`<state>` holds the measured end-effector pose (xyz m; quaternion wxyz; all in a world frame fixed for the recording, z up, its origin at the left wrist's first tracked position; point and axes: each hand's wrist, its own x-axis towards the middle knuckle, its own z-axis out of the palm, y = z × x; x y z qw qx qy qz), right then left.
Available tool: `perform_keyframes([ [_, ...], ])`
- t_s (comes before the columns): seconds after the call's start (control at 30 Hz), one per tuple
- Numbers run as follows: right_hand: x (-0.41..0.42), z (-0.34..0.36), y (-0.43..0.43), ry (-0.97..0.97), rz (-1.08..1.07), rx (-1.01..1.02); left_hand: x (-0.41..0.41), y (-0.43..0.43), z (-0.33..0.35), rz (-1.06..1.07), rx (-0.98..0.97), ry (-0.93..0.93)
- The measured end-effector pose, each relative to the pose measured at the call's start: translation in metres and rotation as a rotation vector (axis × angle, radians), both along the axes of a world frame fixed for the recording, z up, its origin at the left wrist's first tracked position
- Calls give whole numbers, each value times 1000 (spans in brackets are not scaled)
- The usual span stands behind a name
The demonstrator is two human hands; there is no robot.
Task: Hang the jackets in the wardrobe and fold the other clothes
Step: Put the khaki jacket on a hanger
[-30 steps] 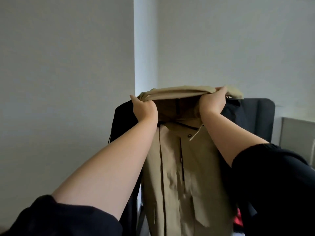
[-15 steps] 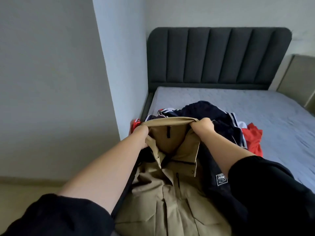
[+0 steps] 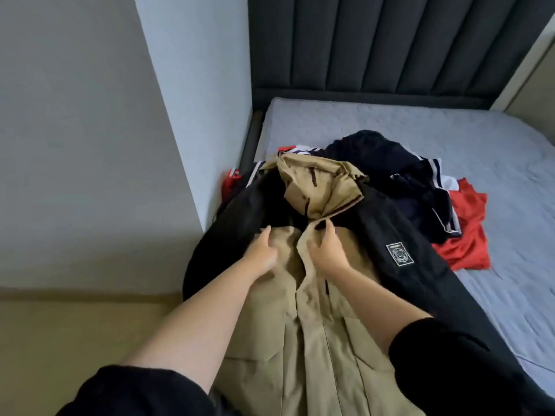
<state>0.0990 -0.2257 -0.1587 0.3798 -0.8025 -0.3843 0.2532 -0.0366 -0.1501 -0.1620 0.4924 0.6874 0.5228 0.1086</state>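
Observation:
A tan jacket with black sleeves lies front-up on the bed's near corner, its hood crumpled above the collar. My left hand rests on the jacket's left chest just below the collar. My right hand pinches the front edge near the collar. Beyond the hood lies a heap of other clothes: a dark navy garment with white stripes and a red garment.
The grey mattress stretches back to a dark padded headboard. A white wall corner stands close on the left of the bed. Beige floor shows at lower left. A cabinet edge is at far right.
The jacket, held up by the hood a second ago, now lies on the bed. Both hands have let go of the hood and moved down to the collar area.

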Motion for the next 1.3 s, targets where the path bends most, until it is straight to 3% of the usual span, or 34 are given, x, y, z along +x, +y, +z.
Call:
perform_keyframes([
  [0.1, -37, -83, -25, -149, 81, -479, -26, -34, -78, -207, 102, 382],
  [0.17, -50, -119, -38, -268, 85, -533, -36, -54, -114, -270, 227, 519],
  [0.27, -63, -153, -53, -439, 30, -442, -46, -72, -148, -302, 433, 609],
  [0.53, -74, -189, -73, -577, -53, -226, -45, -82, -184, -208, 624, 565],
  [0.8, -77, -192, -62, -631, -124, -214, -36, -63, -185, -229, 679, 458],
  [1.1, -74, -194, -58, -656, -130, -245, -46, -61, -181, -339, 681, 431],
  [1.3, -81, -192, -63, -713, -123, -280, -76, -104, -172, -401, 549, 455],
])
